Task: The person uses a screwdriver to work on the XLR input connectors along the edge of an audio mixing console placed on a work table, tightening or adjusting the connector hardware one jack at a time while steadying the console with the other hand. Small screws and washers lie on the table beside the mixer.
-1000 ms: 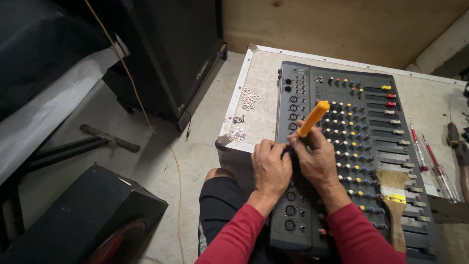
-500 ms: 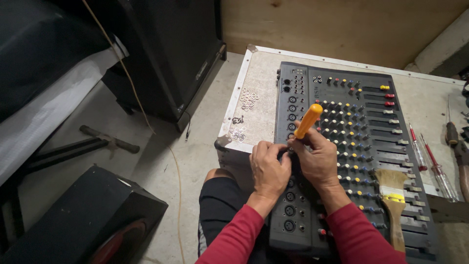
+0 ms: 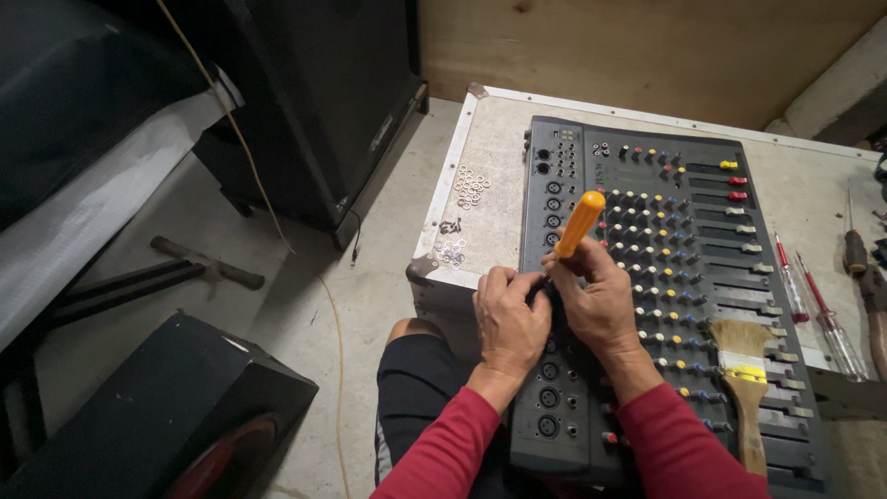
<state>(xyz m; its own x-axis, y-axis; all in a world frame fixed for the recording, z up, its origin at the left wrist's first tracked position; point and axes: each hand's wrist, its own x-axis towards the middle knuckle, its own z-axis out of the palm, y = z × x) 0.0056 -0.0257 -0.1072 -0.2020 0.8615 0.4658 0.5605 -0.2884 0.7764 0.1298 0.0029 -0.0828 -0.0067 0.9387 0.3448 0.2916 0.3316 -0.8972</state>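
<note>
My right hand [image 3: 601,300] grips an orange-handled screwdriver [image 3: 578,225], its tip hidden between my hands at the left edge of the grey audio mixer [image 3: 647,277]. My left hand [image 3: 510,323] is curled beside it, fingers on the panel — whether it pinches anything I cannot tell. A paintbrush [image 3: 745,379] lies on the mixer; small washers [image 3: 471,185] sit on the table [image 3: 490,120].

Orange-handled screwdriver [image 3: 579,225] tilted on grey mixer [image 3: 647,277]

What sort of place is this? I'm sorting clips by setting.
Probably an audio repair workshop: an opened-up mixing console on a worktable, spare screwdrivers, and loudspeaker cabinets on the floor.
</note>
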